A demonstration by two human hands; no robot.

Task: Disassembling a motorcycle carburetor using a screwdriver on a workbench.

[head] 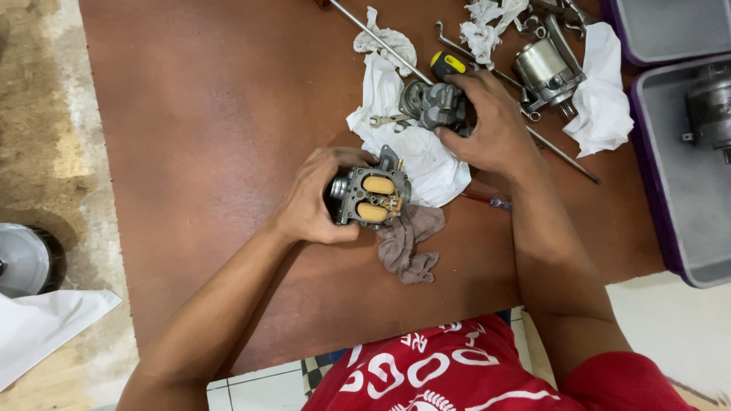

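Okay, my left hand [316,199] clenches the carburetor body [371,196], floats up; my right hand [493,125] grasps the grey cover [440,105]. Floats could bend if bumped.

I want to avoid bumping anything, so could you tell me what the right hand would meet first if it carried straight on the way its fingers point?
Probably nothing new: the right hand already rests on the grey metal part.

brown table [213,152] with white rags [426,164], grey cloth [407,247], long metal rod [381,44], small wrench [387,120], cylindrical metal part [544,68]; grey trays [678,175] at right edge.
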